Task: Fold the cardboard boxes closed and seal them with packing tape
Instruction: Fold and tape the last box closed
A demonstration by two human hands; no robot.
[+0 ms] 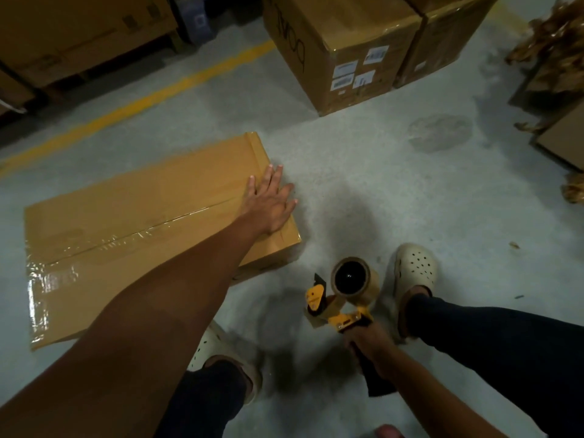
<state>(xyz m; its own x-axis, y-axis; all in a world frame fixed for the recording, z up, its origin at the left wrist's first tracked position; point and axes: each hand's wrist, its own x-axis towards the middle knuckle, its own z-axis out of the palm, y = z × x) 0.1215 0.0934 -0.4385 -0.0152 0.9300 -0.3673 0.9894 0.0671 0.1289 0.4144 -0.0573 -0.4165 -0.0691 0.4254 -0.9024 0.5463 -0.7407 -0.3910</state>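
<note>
A flat brown cardboard box lies on the grey floor at the left, its flaps closed and clear tape along the middle seam and the near left end. My left hand rests flat on the box's right end, fingers spread and reaching over the edge. My right hand grips the black handle of a yellow tape dispenser carrying a roll of brown packing tape, held low over the floor to the right of the box.
Two tall taped boxes stand at the back. Shelving with cartons runs along the back left behind a yellow floor line. Crumpled brown paper and another box sit at the right. My feet in white clogs stand close by.
</note>
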